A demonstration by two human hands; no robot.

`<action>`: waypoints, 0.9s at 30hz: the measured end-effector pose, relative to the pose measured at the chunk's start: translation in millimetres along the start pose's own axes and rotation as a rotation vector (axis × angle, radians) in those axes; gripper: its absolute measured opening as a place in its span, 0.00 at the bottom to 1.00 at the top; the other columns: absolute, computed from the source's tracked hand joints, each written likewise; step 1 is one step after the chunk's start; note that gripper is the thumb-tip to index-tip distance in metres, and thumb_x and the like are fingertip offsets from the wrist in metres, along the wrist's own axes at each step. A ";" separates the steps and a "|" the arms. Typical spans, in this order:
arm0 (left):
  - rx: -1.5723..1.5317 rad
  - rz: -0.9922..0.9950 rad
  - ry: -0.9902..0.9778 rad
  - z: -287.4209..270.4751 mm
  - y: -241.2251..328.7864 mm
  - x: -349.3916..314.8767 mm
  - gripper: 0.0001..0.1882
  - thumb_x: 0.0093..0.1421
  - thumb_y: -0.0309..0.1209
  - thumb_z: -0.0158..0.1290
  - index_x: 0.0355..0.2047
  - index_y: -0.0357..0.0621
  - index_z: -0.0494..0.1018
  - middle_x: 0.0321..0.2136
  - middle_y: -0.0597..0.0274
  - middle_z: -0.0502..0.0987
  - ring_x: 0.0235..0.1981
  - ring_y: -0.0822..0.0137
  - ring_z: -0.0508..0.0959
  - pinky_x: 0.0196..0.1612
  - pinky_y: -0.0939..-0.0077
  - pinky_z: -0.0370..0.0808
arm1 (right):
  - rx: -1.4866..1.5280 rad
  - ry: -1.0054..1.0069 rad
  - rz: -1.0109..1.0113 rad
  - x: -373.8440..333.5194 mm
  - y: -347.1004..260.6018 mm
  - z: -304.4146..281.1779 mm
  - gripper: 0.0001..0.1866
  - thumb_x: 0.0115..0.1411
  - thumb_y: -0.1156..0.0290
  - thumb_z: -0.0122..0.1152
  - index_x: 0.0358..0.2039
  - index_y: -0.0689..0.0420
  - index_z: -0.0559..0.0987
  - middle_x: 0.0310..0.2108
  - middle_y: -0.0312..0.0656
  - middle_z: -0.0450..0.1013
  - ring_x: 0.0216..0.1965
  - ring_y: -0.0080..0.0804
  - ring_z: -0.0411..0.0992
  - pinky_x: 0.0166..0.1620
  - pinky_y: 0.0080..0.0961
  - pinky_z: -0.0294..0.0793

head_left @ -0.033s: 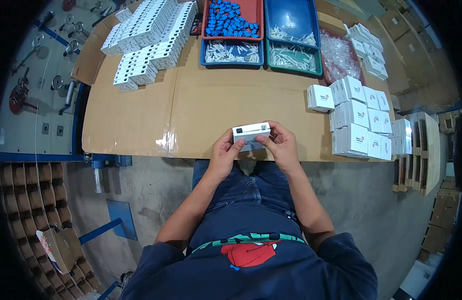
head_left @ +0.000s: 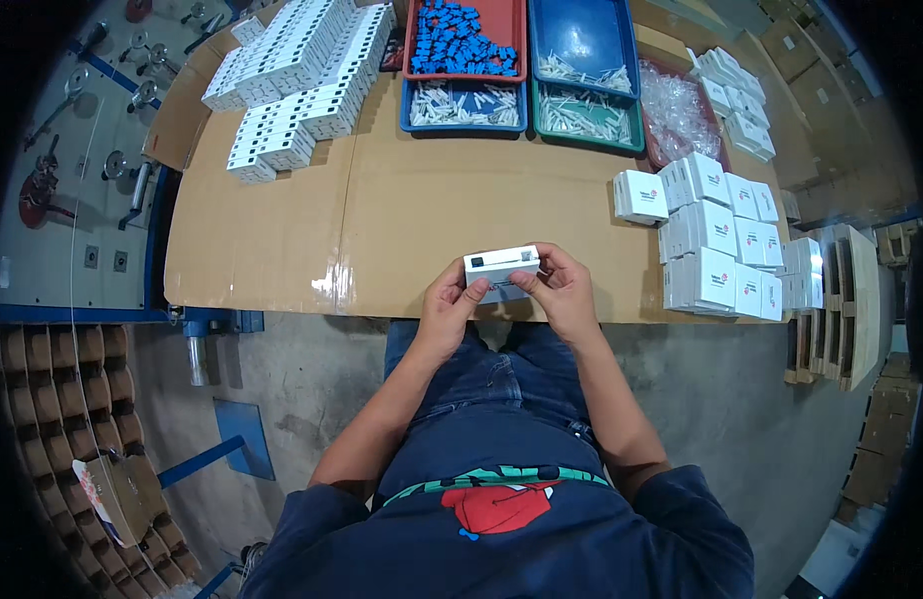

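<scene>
A small white box [head_left: 501,266] is held between my two hands, above the near edge of the cardboard-covered table. A dark square and a small printed patch mark its upper face. My left hand [head_left: 450,304] grips its left end, with the thumb on the near side. At the other end, my right hand [head_left: 561,292] is closed round the box, its thumb pressed on the near face. The fingers behind the box are partly hidden.
White boxes [head_left: 272,140] are stacked at the far left, and flat white packs [head_left: 716,228] at the right. Behind stand a red tray [head_left: 407,45] of blue pieces, blue [head_left: 407,122] and green trays [head_left: 636,148] of white pieces, and clear plastic bags [head_left: 673,110]. Left is a metal panel [head_left: 92,200].
</scene>
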State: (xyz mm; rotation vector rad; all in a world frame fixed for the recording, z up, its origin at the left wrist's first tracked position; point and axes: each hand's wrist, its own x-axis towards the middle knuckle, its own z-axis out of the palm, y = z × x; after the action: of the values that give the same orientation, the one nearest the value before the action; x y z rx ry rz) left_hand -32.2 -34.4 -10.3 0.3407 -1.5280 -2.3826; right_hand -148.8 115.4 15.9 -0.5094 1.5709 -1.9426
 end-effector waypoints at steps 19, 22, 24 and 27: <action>-0.189 -0.057 0.107 9.5 5.1 1.4 0.18 0.72 0.31 0.55 0.59 0.37 0.71 0.49 0.63 0.79 0.52 0.73 0.77 0.58 0.76 0.72 | -0.031 -0.066 0.021 2.7 -0.2 -6.6 0.16 0.63 0.78 0.68 0.51 0.64 0.78 0.43 0.41 0.80 0.47 0.26 0.78 0.52 0.24 0.78; -0.171 -0.089 0.073 0.8 5.0 4.1 0.19 0.72 0.30 0.54 0.59 0.37 0.70 0.51 0.62 0.78 0.53 0.72 0.77 0.59 0.74 0.72 | -0.059 -0.130 0.107 4.9 6.5 -17.5 0.15 0.63 0.79 0.67 0.50 0.65 0.78 0.43 0.41 0.81 0.45 0.26 0.79 0.52 0.24 0.78; -0.114 -0.119 0.027 -4.9 2.7 4.8 0.19 0.72 0.29 0.54 0.60 0.37 0.69 0.52 0.61 0.78 0.54 0.71 0.76 0.60 0.73 0.72 | -0.076 -0.153 0.146 5.0 8.3 -19.5 0.15 0.64 0.79 0.66 0.50 0.65 0.78 0.43 0.41 0.81 0.45 0.26 0.79 0.52 0.24 0.78; -0.060 -0.096 0.024 -7.1 2.2 6.6 0.18 0.71 0.30 0.55 0.58 0.36 0.71 0.50 0.61 0.79 0.53 0.72 0.77 0.58 0.74 0.73 | -0.015 -0.145 0.162 4.4 8.9 -16.3 0.15 0.64 0.79 0.66 0.51 0.66 0.78 0.43 0.42 0.81 0.44 0.26 0.79 0.51 0.23 0.79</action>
State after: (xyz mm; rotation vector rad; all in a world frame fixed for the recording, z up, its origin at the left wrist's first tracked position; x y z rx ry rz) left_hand -35.5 -43.7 -11.5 0.4367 -1.4573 -2.4831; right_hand -160.5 123.6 3.2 -0.5019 1.4882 -1.7350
